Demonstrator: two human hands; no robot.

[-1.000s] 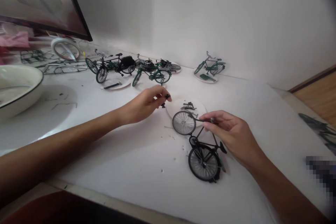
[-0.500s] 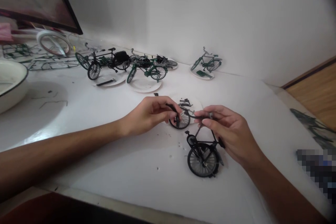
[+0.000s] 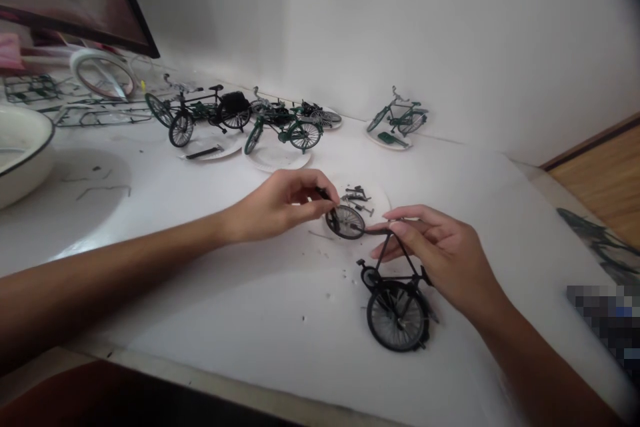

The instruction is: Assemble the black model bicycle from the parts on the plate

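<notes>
A small black model bicycle (image 3: 395,293) lies on the white table (image 3: 250,307) in front of me. My right hand (image 3: 440,257) grips its frame near the front fork, fingers closed around the thin tubes. My left hand (image 3: 285,203) pinches a small black part at the front wheel (image 3: 345,221), which rests against a white paper plate (image 3: 383,200) holding several tiny dark parts (image 3: 357,197).
Finished green and black model bicycles (image 3: 210,110) (image 3: 283,130) (image 3: 397,119) stand on paper plates along the back wall. A white bowl (image 3: 20,153) sits at far left under a monitor (image 3: 75,0). Plastic part frames (image 3: 75,113) lie nearby. Wooden floor shows at right.
My left hand moved from the table's middle over to the front wheel with the small part. My right hand lowered the bicycle's front, and the wheel now tilts toward the plate.
</notes>
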